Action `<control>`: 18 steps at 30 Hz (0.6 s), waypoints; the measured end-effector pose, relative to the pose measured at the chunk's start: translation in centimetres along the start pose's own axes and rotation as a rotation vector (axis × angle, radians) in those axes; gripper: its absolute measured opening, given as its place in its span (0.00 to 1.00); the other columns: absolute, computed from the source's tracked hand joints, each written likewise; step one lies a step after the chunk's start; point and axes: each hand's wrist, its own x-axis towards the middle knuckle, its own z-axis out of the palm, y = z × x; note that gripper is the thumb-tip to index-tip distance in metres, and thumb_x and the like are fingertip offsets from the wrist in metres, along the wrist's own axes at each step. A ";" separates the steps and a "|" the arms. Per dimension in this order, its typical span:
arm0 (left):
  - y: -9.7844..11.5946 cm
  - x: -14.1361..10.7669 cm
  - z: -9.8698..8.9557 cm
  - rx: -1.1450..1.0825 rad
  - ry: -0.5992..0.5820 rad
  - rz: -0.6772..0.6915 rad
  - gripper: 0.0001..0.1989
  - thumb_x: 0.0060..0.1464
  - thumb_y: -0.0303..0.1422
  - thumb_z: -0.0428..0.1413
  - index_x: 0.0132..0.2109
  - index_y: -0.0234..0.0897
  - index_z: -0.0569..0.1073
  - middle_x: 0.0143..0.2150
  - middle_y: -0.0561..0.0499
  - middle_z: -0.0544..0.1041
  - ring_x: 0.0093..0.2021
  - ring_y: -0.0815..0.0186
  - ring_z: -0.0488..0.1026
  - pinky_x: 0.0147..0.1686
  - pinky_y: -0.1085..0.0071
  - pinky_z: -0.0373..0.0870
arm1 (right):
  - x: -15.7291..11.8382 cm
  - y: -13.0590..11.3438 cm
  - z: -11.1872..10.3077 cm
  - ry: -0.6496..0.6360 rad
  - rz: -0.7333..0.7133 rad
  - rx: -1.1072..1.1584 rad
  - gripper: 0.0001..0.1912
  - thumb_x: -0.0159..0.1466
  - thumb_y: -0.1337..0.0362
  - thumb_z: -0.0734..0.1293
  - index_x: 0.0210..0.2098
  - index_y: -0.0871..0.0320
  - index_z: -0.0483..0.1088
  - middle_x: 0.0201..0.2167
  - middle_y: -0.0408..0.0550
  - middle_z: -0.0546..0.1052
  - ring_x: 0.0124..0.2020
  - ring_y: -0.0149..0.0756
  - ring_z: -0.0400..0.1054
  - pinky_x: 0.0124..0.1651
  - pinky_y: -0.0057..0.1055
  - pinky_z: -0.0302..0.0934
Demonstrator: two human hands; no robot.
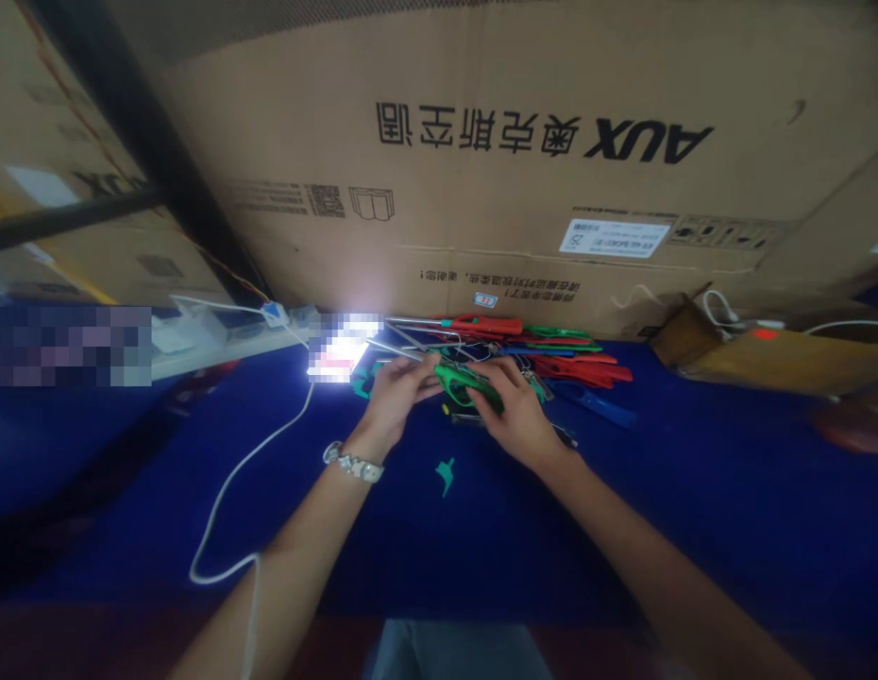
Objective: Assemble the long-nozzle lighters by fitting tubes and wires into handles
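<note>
A green long-nosed lighter (459,382) with a metal tube is held between both hands over a blue cloth. My left hand (397,392) pinches it at the front, where the tube meets the green housing. On the housing's right side, the fingers of my right hand (516,408) are closed round it. Just behind the hands lies a pile of lighter parts, with a red lighter (485,326), red handle pieces (581,368) and a blue handle piece (601,406). A small teal trigger-shaped piece (446,476) lies on the cloth nearer to me.
A large AUX carton (481,208) stands as a wall behind the pile. A brightly lit phone-like screen (344,349) is left of my hands, with a white cable (233,472) running toward me. A cardboard tray (800,364) sits at the right.
</note>
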 end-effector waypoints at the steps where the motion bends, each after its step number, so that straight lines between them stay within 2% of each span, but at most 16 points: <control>1: 0.0 0.0 0.0 -0.012 -0.003 -0.007 0.11 0.44 0.33 0.70 0.31 0.32 0.78 0.29 0.50 0.81 0.30 0.67 0.77 0.41 0.64 0.78 | 0.0 0.0 0.1 0.004 0.005 0.000 0.14 0.70 0.64 0.62 0.55 0.50 0.69 0.50 0.52 0.69 0.50 0.41 0.71 0.56 0.44 0.69; 8: 0.1 0.2 -0.3 -0.110 -0.065 -0.107 0.07 0.48 0.30 0.68 0.33 0.33 0.79 0.31 0.48 0.81 0.32 0.66 0.78 0.41 0.66 0.77 | 0.0 -0.1 1.1 0.136 -0.002 0.029 0.10 0.70 0.64 0.63 0.46 0.52 0.75 0.53 0.53 0.65 0.40 0.37 0.71 0.48 0.43 0.73; 13: 0.0 0.1 -0.3 -0.148 -0.138 -0.148 0.07 0.48 0.30 0.68 0.33 0.33 0.78 0.32 0.48 0.82 0.34 0.65 0.79 0.43 0.66 0.77 | 0.2 -0.2 1.0 0.184 0.028 0.007 0.11 0.69 0.64 0.63 0.46 0.50 0.77 0.49 0.51 0.72 0.41 0.38 0.72 0.49 0.43 0.71; 18: 0.0 0.0 -0.2 -0.149 -0.137 -0.129 0.11 0.44 0.32 0.71 0.33 0.32 0.79 0.30 0.48 0.81 0.33 0.66 0.79 0.42 0.67 0.78 | 0.2 -0.4 0.2 0.180 0.013 -0.203 0.12 0.70 0.62 0.65 0.48 0.46 0.79 0.41 0.47 0.81 0.46 0.46 0.68 0.49 0.48 0.63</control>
